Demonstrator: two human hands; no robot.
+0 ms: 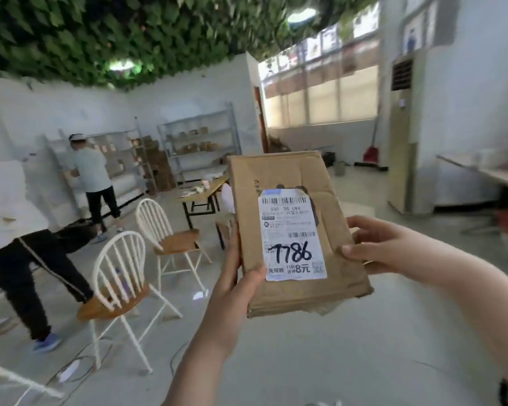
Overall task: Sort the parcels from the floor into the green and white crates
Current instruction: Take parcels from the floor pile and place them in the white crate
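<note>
I hold a flat brown cardboard parcel (282, 183) up in front of me, its white shipping label facing me with "7786" handwritten in black. My left hand (232, 291) grips the parcel's lower left edge, thumb on the front beside the label. My right hand (384, 244) grips the right edge, thumb on the front and fingers behind. No green or white crate is in view.
Two white spindle-back chairs (121, 276) with wooden seats stand to the left. A low wooden table (201, 190) is behind them, and metal shelves (200, 142) line the back wall. Two people (15, 230) stand at the left. Cables (79, 364) trail on the floor at lower left.
</note>
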